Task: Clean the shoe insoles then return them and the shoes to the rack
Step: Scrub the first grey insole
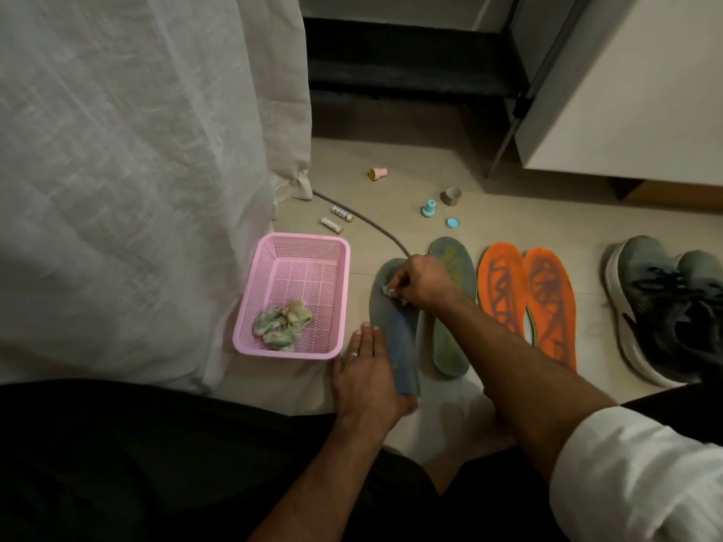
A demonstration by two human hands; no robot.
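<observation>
Dark trousers (117,463) fill the bottom of the view, with a white sleeve (633,475) at lower right. Both forearms reach out over the tiled floor (391,158). Left hand (365,379) lies flat, fingers straight and together, pressing the heel end of a grey insole (385,307) to the floor. Right hand (416,285) is over the toe end of that same insole, its fingers curled and pinching a small pale wipe (387,291) against it. A 2nd grey insole (450,307) with yellowish marks lies just beside it on the right, partly crossed by the right forearm. Further right lie 2 orange insoles (528,303), side by side and touching. Beyond them, at the right edge, stand 2 dark shoes (665,303). Left of the grey insoles sits a pink basket (340,267) holding crumpled wipes (281,326). Behind, on the floor, are 2 small tubes (336,221), a grey cable (371,224), a pink cap (378,173), 2 blue caps (430,209) and a tape roll (452,196). A white curtain (137,170) hangs at left.
</observation>
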